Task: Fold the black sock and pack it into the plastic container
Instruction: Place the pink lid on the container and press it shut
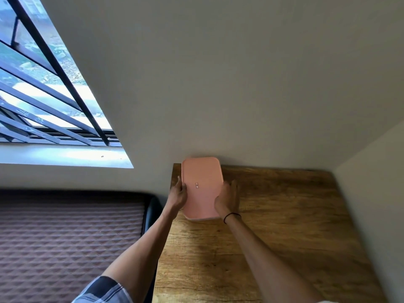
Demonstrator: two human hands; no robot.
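Both grips clamp the pink plastic container at the desk's far left corner: left hand, right hand. I'd lift evenly, lid level.

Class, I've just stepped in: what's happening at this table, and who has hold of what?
A person stands at a wooden table set against the wall and holds a pink plastic container by its long sides, the left hand on one edge and the right hand on the other. The pink lid is on. The container sits near the table's far left corner. No black sock is in view, so whether it is inside cannot be told. The right wrist wears a black band.
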